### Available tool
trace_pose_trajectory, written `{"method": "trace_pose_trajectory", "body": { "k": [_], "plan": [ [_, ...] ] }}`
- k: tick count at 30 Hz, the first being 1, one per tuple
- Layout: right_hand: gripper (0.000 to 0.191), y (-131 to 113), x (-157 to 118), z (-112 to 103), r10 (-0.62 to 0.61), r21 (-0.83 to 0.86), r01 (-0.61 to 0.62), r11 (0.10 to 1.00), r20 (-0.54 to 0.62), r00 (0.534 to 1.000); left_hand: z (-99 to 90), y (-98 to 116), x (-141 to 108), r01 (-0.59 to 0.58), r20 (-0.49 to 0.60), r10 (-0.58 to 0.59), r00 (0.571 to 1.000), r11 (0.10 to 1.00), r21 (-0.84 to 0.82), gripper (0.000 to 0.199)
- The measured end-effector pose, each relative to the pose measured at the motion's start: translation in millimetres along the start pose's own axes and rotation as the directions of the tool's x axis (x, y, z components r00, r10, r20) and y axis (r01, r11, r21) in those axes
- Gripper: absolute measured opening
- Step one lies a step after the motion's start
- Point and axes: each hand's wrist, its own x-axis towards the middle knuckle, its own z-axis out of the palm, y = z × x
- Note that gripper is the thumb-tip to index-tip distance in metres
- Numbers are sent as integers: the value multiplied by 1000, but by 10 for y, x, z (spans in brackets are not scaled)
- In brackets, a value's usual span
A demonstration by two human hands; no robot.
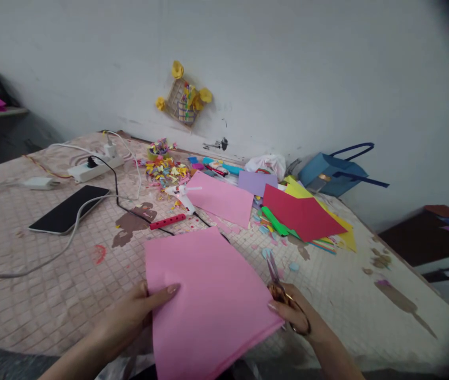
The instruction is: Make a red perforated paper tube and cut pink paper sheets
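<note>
A pink sheet of paper [208, 301], which looks folded or stacked at its lower edge, is held up over the near side of the table. My left hand [147, 303] grips its left edge, thumb on top and the other fingers hidden beneath. On the opposite side my right hand [298, 314] is closed round a pair of scissors [275, 279], with the thumb also pressing the paper's right corner. The scissors' blades point away from me, beside the paper and apart from it; they look nearly closed.
Beyond the paper lie a white glue gun [183, 198], a red flute-like stick [168, 221], another pink sheet [224, 198] and a red sheet [306, 214]. To the left are a tablet [69, 209] and a power strip [95, 168] with trailing cables. A blue bag [329, 174] stands by the wall.
</note>
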Motion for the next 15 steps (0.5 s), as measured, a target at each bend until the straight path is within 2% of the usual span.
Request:
{"method": "trace_pose_trajectory", "body": {
  "k": [3,8,12,14,15],
  "plan": [
    [36,-38,280,92,-6,96,11,995,-51,999,-46,-60,-57,-117,-198,109,974,993,-29,29],
    [44,-129,777,520,-63,255,96,962,-135,989,-136,-11,-156,-313,-481,181,858,926,-209,30],
    [36,-235,1001,917,-47,362,107,926,-172,984,-175,-23,-182,-437,-545,252,800,867,-239,31],
    [30,-294,1050,1063,-27,413,107,905,-196,980,-201,-77,-181,-462,-538,275,796,852,-247,35],
    [27,-322,1064,1116,-21,436,111,893,-205,978,-213,-112,-183,-447,-526,263,809,856,-260,41]
  ]
}}
